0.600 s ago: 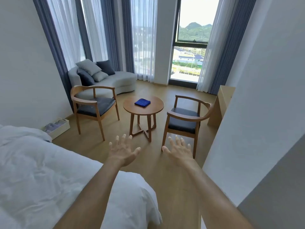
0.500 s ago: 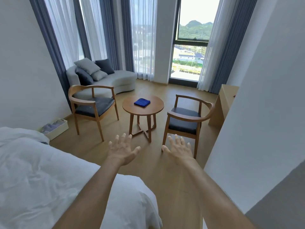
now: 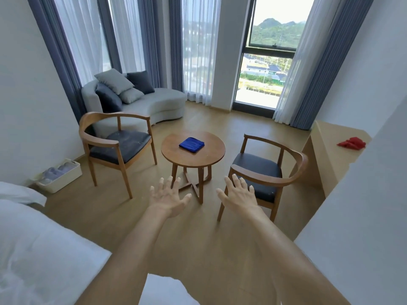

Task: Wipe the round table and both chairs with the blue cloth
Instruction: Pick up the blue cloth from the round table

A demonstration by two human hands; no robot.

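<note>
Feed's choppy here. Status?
Left hand and right hand open, empty. Blue cloth folded on round table. Path clear.

I see daylight through tall windows (image 3: 269, 69) with grey-blue curtains (image 3: 328, 62), a curved grey sofa (image 3: 158, 104) with cushions, pale walls, wood floor (image 3: 220, 238) and a white bed (image 3: 39, 249) at left.

A bedroom with a sitting corner, like a hotel room or small flat

A round table (image 3: 193, 148) stood mid-floor, a wooden armchair (image 3: 114, 146) on its left and another (image 3: 264, 170) on its right; behind it were a grey sofa (image 3: 154, 104) and tall curtained windows (image 3: 268, 60), and nearer than it a white-covered bed (image 3: 39, 249).
</note>
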